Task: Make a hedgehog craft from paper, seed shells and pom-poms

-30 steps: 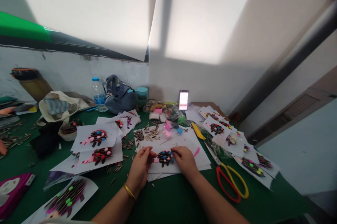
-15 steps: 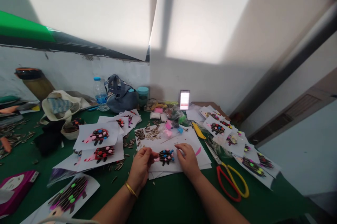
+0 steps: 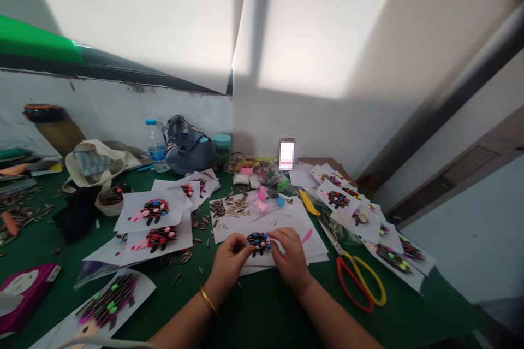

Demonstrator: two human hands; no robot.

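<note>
A small hedgehog craft [image 3: 257, 242] with dark seed spines and blue and pink balls lies over white paper [image 3: 315, 250] in front of me. My left hand [image 3: 231, 261] is closed at its left end, thumb and forefinger together, and covers the pink snout. At the right end, my right hand [image 3: 291, 257] has its thumb and forefinger curled round the edge by the blue balls. Sunflower seeds [image 3: 231, 208] are piled beyond the hands on the paper. Pink clay [image 3: 261, 201] and blue clay [image 3: 280, 202] sit there too, and a pink strip [image 3: 307, 235] lies beside my right hand.
Scissors [image 3: 356, 278] with red and yellow handles lie right, near a yellow knife [image 3: 309, 203]. Hedgehog cards [image 3: 153, 212] are stacked left, with more cards [image 3: 388, 259] at right. A water bottle [image 3: 156, 147] and blue bag [image 3: 188, 149] stand behind.
My left hand has moved right, from the snout's tip onto the hedgehog's left end. My right hand has shifted slightly left, its fingers now at the right edge of the craft.
</note>
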